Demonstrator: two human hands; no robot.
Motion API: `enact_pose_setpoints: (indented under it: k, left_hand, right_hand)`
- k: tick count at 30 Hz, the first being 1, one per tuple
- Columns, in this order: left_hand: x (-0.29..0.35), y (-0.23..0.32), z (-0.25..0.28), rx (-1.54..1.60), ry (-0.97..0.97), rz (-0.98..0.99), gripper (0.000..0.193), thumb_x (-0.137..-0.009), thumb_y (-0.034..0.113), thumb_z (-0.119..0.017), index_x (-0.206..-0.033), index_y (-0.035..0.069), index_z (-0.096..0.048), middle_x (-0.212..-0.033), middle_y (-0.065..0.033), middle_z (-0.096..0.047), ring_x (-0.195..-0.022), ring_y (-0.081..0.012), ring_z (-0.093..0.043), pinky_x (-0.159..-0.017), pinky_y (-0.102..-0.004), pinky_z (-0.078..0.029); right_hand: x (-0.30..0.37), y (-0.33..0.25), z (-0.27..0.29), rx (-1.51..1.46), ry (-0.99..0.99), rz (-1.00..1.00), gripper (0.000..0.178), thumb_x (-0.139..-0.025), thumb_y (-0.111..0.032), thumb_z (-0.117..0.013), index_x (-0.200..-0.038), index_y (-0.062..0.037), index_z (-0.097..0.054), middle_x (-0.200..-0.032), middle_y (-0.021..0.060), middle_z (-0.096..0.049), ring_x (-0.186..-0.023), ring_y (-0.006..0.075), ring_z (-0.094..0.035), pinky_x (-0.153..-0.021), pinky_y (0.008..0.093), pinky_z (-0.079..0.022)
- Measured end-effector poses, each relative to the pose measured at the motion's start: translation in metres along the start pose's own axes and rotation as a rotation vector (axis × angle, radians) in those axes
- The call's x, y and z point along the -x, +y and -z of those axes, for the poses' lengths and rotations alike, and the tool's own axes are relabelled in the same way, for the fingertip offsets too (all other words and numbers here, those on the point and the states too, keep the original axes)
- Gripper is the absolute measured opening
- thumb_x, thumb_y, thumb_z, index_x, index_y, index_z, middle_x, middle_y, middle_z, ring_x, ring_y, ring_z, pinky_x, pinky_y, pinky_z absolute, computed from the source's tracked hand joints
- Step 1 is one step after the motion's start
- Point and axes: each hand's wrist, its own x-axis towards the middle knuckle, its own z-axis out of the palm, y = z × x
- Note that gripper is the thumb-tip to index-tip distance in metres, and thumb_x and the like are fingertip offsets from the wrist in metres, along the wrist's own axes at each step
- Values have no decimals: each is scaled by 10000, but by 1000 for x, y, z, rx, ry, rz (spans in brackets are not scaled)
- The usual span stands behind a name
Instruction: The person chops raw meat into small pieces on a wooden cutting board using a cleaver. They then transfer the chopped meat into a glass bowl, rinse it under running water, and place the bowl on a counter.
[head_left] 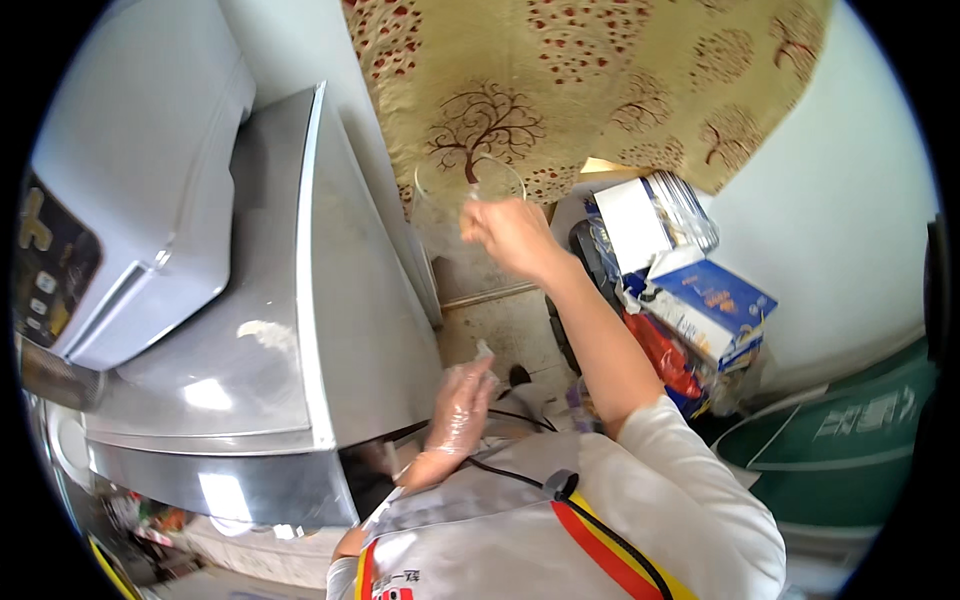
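Note:
My right hand (pixel 508 236) reaches forward with its fingers closed on a clear, see-through container (pixel 447 222) with a round rim. The container's exact kind is hard to make out against the curtain and floor. It appears to have nothing in it. Lower down and closer to my body, my left hand (pixel 464 402) wears a thin clear plastic glove. Its fingers are stretched out with nothing in them, beside the corner of a stainless steel cabinet (pixel 365 300).
A large grey appliance (pixel 150 180) stands on the cabinet at left. Ahead hangs a yellow curtain (pixel 570 100) with tree patterns. To the right, boxes, a blue packet (pixel 716 297) and a red bag (pixel 662 352) are piled against the wall, near a dark green bag (pixel 850 430).

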Motion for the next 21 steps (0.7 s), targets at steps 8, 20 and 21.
enact_pose_setpoints:
  k: [8,20,21]
  left_hand:
    - [-77,-12,-28,-55,492,365,264,-876,3,-555,-1139,9,-586,-977,-156,-604,-871,-292,-593,-795,-348,-471]
    - [-330,-74,-98,-44,308,210,270,-865,10,-571,-1133,33,-591,-974,-139,-605,-886,-286,-593,-808,-336,-468]
    - [-359,-88,-108,-18,301,141,272,-851,4,-579,-1122,31,-591,-972,-140,-599,-879,-302,-585,-805,-340,-468]
  right_hand:
    - [-137,166,12,-536,490,-174,67,-796,-33,-580,-730,-34,-585,-667,18,-555,-641,112,-496,-616,262,-421]
    - [-106,393,265,-74,1277,-91,64,-837,-29,-606,-889,3,-623,-835,78,-645,-770,149,-594,-755,254,-469]
    - [-98,402,276,-30,1336,-145,87,-854,-30,-611,-922,22,-628,-855,97,-659,-785,153,-612,-765,246,-484]
